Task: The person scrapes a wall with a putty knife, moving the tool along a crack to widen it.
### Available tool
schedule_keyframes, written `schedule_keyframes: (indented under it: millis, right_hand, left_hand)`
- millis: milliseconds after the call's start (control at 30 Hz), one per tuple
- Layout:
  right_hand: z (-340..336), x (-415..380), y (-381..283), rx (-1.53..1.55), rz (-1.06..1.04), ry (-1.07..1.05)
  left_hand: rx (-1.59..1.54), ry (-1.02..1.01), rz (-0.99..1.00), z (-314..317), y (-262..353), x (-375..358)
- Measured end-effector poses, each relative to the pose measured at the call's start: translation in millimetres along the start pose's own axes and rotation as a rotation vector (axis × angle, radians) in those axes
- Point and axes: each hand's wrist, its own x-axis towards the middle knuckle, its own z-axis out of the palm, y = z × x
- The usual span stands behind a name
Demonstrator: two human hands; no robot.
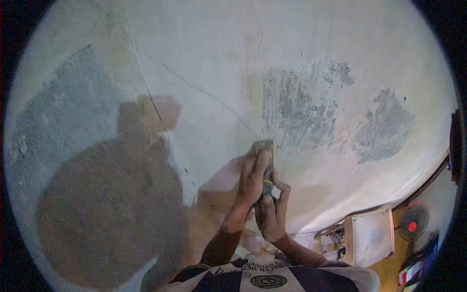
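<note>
A putty scraper [265,148] is pressed flat against the pale plastered wall [301,58], its blade at the lower end of a thin crack. My left hand [253,177] lies over the blade with fingers pushing it to the wall. My right hand [273,211] grips the scraper's dark handle just below. Both forearms rise from the bottom of the view. Grey scraped patches [296,107] mark the wall to the right of the blade.
Thin cracks [194,87] run across the wall above the hands. My shadow [112,204] covers the lower left. At the lower right stand a wooden cabinet [369,236], a small fan [413,221] and clutter on a yellow floor.
</note>
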Motion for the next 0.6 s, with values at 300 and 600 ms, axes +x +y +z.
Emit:
schedule_keyframes:
  millis: [300,600]
  right_hand:
    - [-5,7,-16,0.017,0.001,-0.029]
    - [10,-2,-31,0.173,0.075,-0.001]
  left_hand:
    - [0.051,-0.019,-0.076,7,18,7]
    - [-0.005,-0.034,-0.152,-3,1,6]
